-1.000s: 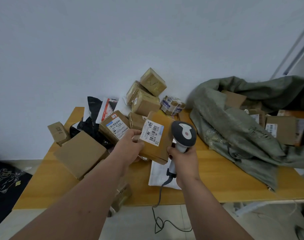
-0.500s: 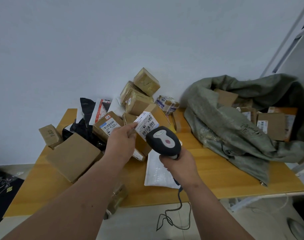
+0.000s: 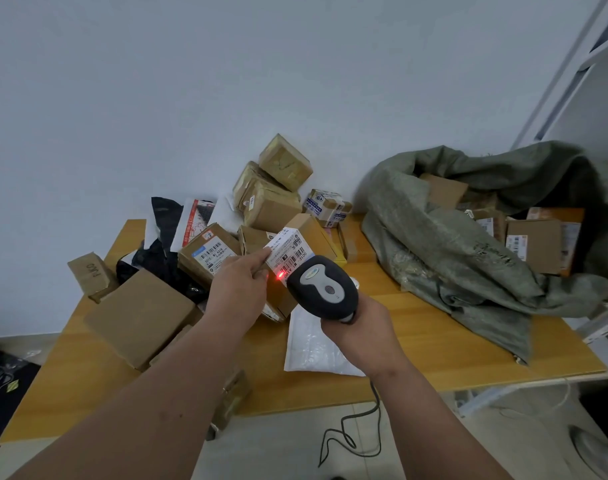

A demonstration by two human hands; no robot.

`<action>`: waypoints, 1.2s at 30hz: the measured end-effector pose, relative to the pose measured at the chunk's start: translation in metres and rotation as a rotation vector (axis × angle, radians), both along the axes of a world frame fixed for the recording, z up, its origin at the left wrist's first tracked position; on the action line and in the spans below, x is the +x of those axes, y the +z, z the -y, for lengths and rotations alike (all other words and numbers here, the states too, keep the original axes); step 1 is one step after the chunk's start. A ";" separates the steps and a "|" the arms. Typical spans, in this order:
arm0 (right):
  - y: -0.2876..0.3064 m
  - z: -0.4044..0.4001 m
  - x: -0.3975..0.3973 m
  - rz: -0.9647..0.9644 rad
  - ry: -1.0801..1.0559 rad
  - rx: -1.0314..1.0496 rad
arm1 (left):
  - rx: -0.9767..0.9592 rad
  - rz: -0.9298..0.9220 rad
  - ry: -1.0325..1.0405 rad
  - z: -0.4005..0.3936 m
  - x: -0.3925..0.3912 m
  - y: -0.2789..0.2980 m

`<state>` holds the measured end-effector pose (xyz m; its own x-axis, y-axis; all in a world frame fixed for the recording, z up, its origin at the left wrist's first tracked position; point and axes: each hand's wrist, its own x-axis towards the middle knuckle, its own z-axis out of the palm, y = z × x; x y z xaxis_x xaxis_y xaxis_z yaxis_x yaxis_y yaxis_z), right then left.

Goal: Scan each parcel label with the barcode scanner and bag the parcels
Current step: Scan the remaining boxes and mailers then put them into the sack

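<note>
scanner [image 3: 321,287] has moved right up to the label [image 3: 288,252], red dot on it now; right hand [image 3: 359,329] grips it, left hand [image 3: 238,289] holds the parcel [image 3: 307,233]

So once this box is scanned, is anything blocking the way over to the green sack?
Nothing visible does. Bare table lies between the held box and the green sack, whose mouth gapes open with parcels already inside.

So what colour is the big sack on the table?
Dull grey-green, seen in the head view: the sack.
</note>
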<state>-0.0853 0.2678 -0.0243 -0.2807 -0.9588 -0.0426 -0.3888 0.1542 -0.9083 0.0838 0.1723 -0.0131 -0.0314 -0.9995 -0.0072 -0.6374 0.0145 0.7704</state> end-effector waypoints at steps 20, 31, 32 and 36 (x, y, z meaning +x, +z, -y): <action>-0.006 0.030 -0.085 0.316 -0.231 0.026 | -0.241 0.192 -0.075 0.010 -0.096 0.017; 0.018 0.063 -0.219 0.567 -0.438 -0.109 | -0.378 0.187 -0.223 0.045 -0.255 0.023; 0.019 0.065 -0.230 0.602 -0.446 -0.127 | -0.398 0.196 -0.237 0.047 -0.267 0.024; 0.023 0.076 -0.269 0.690 -0.479 -0.200 | -0.485 0.221 -0.295 0.059 -0.314 0.030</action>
<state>-0.3543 0.1913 -0.0011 -0.6302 -0.7514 -0.1954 0.3256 -0.0273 -0.9451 -0.2301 0.1134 0.0166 -0.3570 -0.8399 0.4088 -0.6973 0.5308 0.4816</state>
